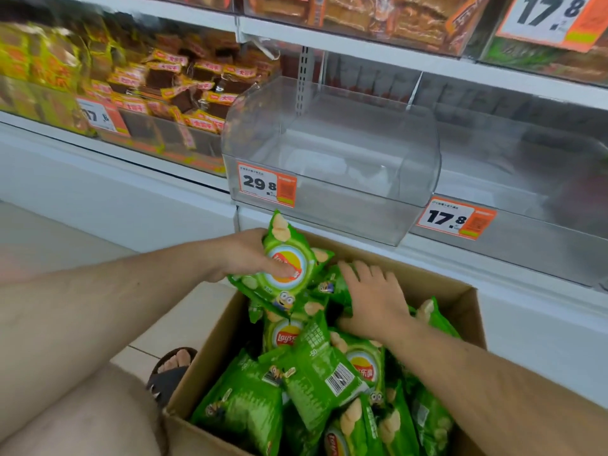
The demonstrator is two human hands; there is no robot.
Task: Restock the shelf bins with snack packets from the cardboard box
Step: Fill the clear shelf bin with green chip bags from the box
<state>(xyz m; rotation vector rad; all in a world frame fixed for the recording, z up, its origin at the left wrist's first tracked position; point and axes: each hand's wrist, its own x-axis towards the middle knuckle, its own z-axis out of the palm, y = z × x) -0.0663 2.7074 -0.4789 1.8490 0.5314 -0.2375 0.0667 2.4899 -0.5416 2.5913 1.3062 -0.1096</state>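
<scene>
- Gripping a green packet (285, 269), the left hand (250, 255) has its thumb across the printed front and its fingers behind, holding it tilted at the far left corner of the box (204, 350), just above the rim. That grasp looks meant for lifting it clear toward the shelf.
- The right hand (373, 299) lies palm down with fingers spread on more packets at the far end of the box. Whether it grasps one or only presses on them, I cannot tell.
- Inside the box the loose packets (316, 383) lie heaped at all angles, some face up, one showing its barcode back. They are glossy, puffy film pouches with crimped ends, likely slippery and easily crushed.
- The box is plain brown corrugated card, open at the top, standing on the tiled floor.
- Directly beyond the box sits the bin (329, 159), clear rigid plastic with rounded corners and an open top, pulled forward of the shelf, and seemingly bare. An orange price tag (267, 187) marks its front.
- Left of the bin, neighbouring bins hold brown and yellow snacks (184, 90).
</scene>
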